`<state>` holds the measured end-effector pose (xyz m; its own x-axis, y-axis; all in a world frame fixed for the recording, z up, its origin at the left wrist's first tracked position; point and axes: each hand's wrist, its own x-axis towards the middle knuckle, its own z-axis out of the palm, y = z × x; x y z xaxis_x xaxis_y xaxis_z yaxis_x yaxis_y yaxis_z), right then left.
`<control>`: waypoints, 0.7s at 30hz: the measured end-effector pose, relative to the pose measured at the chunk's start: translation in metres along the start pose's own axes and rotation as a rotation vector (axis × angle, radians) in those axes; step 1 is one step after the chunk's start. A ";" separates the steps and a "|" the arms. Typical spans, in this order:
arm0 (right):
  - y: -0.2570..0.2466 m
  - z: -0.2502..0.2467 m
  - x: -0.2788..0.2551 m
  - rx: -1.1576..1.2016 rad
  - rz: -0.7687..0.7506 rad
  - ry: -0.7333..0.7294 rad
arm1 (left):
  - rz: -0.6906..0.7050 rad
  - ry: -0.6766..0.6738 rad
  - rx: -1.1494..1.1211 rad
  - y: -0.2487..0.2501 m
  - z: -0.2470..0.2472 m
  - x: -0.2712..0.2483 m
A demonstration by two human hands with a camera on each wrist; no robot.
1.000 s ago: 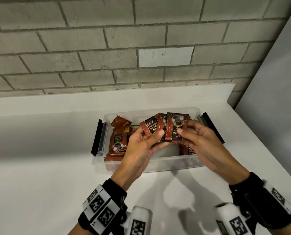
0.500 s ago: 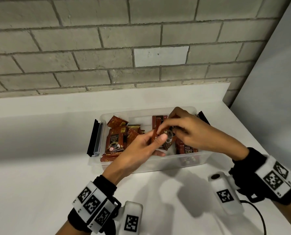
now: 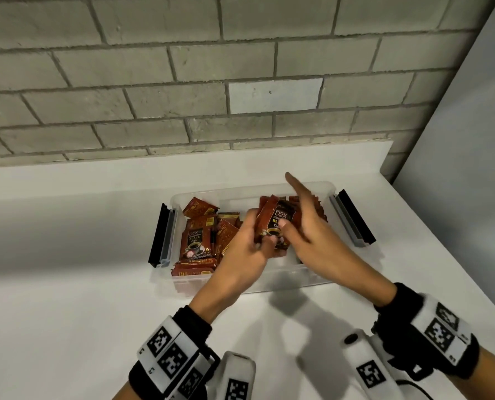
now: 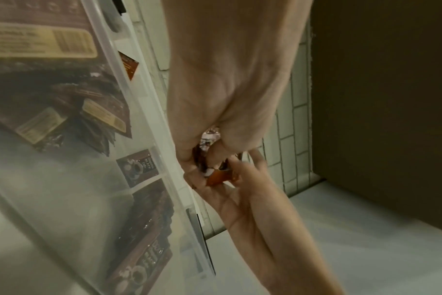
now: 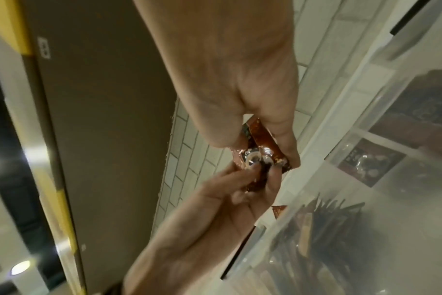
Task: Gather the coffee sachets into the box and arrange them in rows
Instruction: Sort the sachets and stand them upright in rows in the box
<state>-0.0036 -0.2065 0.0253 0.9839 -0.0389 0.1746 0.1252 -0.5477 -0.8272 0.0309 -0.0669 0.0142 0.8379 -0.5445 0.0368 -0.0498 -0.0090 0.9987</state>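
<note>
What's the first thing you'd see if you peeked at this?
Two hands meet over a clear plastic box on a white counter. The left hand and right hand both pinch a small bunch of red-brown coffee sachets above the middle of the box. More sachets lie jumbled at the box's left end, and a grey brick wall stands behind.

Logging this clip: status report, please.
Both hands, left hand and right hand, grip a sachet bunch above the clear box. Loose sachets jumbled inside left. Nothing blocking.
</note>
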 end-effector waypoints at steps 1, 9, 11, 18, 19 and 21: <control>0.003 0.003 -0.001 -0.019 -0.009 -0.016 | -0.011 -0.016 0.037 -0.001 0.002 -0.001; -0.002 -0.005 0.008 -0.270 -0.001 -0.168 | -0.116 -0.076 0.334 -0.003 0.000 0.006; -0.006 -0.018 0.026 -0.352 -0.022 -0.240 | -0.121 -0.081 0.356 0.004 -0.004 0.017; -0.005 -0.045 0.098 -0.503 0.135 -0.587 | -0.449 -0.145 0.373 0.009 -0.013 0.073; -0.001 -0.044 0.104 -0.519 0.149 -0.629 | -0.527 -0.149 0.382 0.007 -0.015 0.078; 0.009 -0.037 0.113 -0.577 0.186 -0.701 | -0.616 -0.176 0.493 0.008 -0.018 0.081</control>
<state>0.1037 -0.2471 0.0574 0.8578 0.2434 -0.4528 0.0597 -0.9220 -0.3826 0.1084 -0.0959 0.0254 0.6972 -0.4449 -0.5622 0.1248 -0.6969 0.7062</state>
